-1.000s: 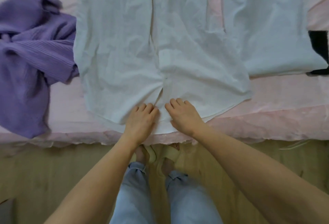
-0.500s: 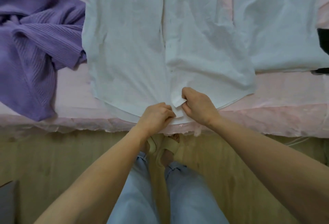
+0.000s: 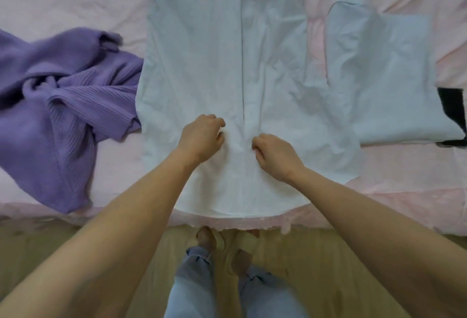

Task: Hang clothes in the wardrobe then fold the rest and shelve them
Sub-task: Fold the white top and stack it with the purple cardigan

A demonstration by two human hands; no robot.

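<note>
Shirt thin matt wrinkled cloth, sweater ribbed knit.

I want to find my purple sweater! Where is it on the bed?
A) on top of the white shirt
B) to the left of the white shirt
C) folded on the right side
B: the purple sweater lies crumpled on the pink bed sheet to the left of the white shirt, its edge just reaching the shirt's side.
</note>
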